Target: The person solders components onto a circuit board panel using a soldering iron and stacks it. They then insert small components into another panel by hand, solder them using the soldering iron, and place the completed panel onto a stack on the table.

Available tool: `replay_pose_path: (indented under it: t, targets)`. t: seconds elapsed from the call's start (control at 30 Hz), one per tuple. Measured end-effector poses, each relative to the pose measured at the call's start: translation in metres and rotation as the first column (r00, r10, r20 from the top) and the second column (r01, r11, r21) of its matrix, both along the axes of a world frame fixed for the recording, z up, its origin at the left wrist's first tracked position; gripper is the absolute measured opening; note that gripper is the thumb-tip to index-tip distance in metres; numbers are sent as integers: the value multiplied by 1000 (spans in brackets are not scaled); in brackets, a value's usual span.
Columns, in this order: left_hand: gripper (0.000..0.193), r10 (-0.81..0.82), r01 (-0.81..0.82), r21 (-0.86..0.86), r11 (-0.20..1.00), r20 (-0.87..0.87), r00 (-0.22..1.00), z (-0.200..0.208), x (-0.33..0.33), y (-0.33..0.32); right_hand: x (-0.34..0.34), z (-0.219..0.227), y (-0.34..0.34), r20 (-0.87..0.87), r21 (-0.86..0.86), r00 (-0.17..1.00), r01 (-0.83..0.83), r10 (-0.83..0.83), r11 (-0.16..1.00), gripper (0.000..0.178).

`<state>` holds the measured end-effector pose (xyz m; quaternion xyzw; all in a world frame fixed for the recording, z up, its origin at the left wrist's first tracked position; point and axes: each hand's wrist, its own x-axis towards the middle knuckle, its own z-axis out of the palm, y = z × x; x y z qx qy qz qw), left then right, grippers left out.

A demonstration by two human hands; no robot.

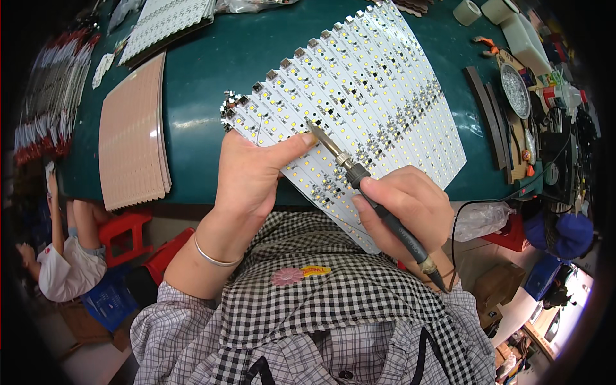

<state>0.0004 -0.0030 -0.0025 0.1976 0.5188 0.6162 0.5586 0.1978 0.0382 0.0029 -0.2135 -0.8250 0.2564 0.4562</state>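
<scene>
A large white LED circuit board panel (398, 83), lined with rows of small yellow LEDs and dark components, is held up at a slant above the table edge. My left hand (256, 163) grips its left corner, thumb on top and the other fingers hidden underneath. In my right hand (410, 208) is a soldering iron (388, 215) with a dark handle, held like a pen. Its metal tip points up and left, over the board near my left thumb; whether it touches cannot be made out. Small metal connectors (285, 63) run along the panel's upper left edge.
Brown-backed panels (133, 128) are stacked at left on the green table (199, 70), beside bundled red-and-white wires (54, 90). More white panels (168, 25) lie behind. At right are dark strips (486, 115) and a round metal dish (514, 90). A person (70, 263) sits at far left.
</scene>
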Motion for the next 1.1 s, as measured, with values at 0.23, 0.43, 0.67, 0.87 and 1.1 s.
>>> replay_pose_path:
  t: [0.23,0.43,0.67,0.87,1.1]
  targets:
    - [42,7,-7,8,1000,-24,1000,0,1,-2,-3,4,-9,35,66,999,20,-22,998,34]
    - [41,13,-13,0,1000,-18,1000,-2,1,-2,-6,14,-11,59,46,996,59,-62,997,36]
    - [43,18,-18,8,1000,4,1000,-3,0,-4,18,27,2,-54,-108,984,164,-171,980,30]
    - [44,22,-22,-7,1000,10,1000,-2,3,-1,23,13,-3,-137,-338,960,188,-246,922,26]
    - [40,85,-70,-144,987,97,992,-17,20,6,21,-18,-5,313,-94,946,124,-89,988,37]
